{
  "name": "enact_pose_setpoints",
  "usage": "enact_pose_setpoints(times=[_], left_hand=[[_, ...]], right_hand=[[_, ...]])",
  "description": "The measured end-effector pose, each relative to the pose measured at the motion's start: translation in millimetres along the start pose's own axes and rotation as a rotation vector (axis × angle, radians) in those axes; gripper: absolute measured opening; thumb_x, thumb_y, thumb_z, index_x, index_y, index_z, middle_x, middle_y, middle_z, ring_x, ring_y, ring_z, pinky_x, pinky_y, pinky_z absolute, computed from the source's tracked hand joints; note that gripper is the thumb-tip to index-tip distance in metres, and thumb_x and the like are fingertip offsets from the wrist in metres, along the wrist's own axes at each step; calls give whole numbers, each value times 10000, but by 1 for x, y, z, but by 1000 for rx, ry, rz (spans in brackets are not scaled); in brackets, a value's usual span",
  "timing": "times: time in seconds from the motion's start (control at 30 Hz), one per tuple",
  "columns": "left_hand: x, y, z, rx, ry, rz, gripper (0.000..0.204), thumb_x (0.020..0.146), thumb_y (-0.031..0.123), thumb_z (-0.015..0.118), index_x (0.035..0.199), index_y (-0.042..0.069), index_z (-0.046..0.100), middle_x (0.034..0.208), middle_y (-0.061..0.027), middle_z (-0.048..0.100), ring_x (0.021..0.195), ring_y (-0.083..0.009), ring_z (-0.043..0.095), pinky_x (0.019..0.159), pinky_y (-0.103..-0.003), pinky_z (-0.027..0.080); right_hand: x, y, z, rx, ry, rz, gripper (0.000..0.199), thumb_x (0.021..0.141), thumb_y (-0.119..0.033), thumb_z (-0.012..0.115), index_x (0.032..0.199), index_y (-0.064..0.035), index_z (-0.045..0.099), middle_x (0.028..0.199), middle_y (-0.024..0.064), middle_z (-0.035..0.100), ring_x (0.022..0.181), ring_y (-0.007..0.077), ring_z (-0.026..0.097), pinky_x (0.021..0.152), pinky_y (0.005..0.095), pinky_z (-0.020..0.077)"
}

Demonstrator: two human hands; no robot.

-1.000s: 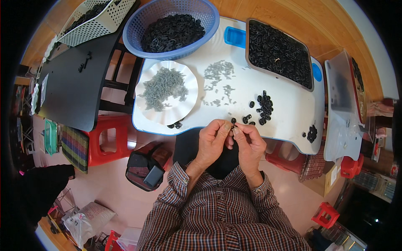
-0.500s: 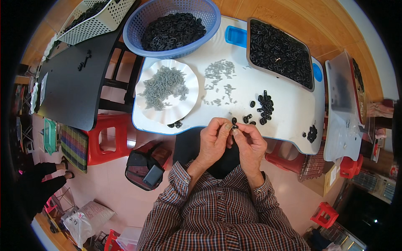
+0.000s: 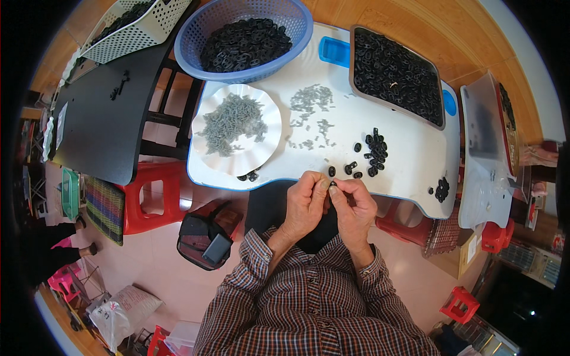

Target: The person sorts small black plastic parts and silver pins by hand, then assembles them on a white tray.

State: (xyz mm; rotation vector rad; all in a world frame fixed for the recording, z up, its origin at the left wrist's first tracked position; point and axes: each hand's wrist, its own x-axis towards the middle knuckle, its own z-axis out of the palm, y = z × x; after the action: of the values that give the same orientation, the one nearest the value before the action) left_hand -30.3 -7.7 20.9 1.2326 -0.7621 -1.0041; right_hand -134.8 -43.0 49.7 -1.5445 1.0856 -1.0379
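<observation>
Here, both hands meet just off the near edge of the white table (image 3: 409, 160): left hand (image 3: 306, 204) and right hand (image 3: 355, 209) pinch one small black ring (image 3: 332, 185) between fingertips. Best kept low over the table (loose rings (image 3: 376, 153) nearby), grip firm, since it looks slippery.

The scene is evenly and brightly lit from above, with the white table (image 3: 409, 154) toward one o'clock the brightest surface, showing soft sheen but no harsh glare, and only faint, short shadows lying beneath the blue basket (image 3: 249, 35) at twelve o'clock. Focus is crisp at the centre, where the hands meet, and softens toward the rim. Fisheye distortion bends the straight edge of the black table (image 3: 101, 118) at ten o'clock, and a black vignette ring closes the corners, darkest from seven to nine o'clock.
</observation>
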Motion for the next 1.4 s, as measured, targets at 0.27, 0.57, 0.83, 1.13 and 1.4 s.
enact_pose_setpoints(times=[0.27, 0.57, 0.83, 1.13, 1.4], left_hand=[[-8, -13, -4, -169, -15, -107, 147, 984, 131, 505, 936, -4, 538, 690, -29, 570, 531, -55, 524, 444, -203, 437], [0, -8, -23, 274, 116, -79, 144, 983, 129, 505, 959, 2, 568, 766, -23, 591, 541, -51, 529, 471, -206, 449], [16, -9, -1, 829, 108, 339, 186, 811, 54, 681, 973, 52, 589, 777, -129, 551, 614, -296, 588, 548, -372, 487], [28, -14, 13, 1057, -21, 371, 234, 798, 168, 700, 985, 64, 605, 812, -103, 486, 707, -283, 572, 547, -384, 467], [24, -12, 15, 1071, -37, 467, 247, 792, 138, 692, 1007, 50, 604, 833, -99, 493, 746, -280, 571, 577, -382, 478]], right_hand=[[-4, 1, -1, 163, -72, 156, 80, 884, 27, 607, 964, 25, 611, 810, 15, 593, 681, 49, 567, 597, 194, 472], [-7, 19, -12, 83, 49, 263, 106, 873, 6, 633, 978, 2, 639, 803, -56, 565, 680, -7, 453, 619, 137, 379], [-7, 26, -24, 55, 98, 299, 159, 865, -11, 637, 1019, 20, 662, 783, -22, 602, 687, 31, 511, 641, 167, 420], [-4, 24, -28, 123, 143, 312, 143, 869, -13, 642, 1007, 19, 655, 783, -42, 582, 673, 11, 476, 615, 150, 391], [-3, 27, -30, 172, 152, 285, 133, 878, -13, 642, 1008, 15, 647, 813, -60, 578, 694, -8, 460, 628, 139, 382]])
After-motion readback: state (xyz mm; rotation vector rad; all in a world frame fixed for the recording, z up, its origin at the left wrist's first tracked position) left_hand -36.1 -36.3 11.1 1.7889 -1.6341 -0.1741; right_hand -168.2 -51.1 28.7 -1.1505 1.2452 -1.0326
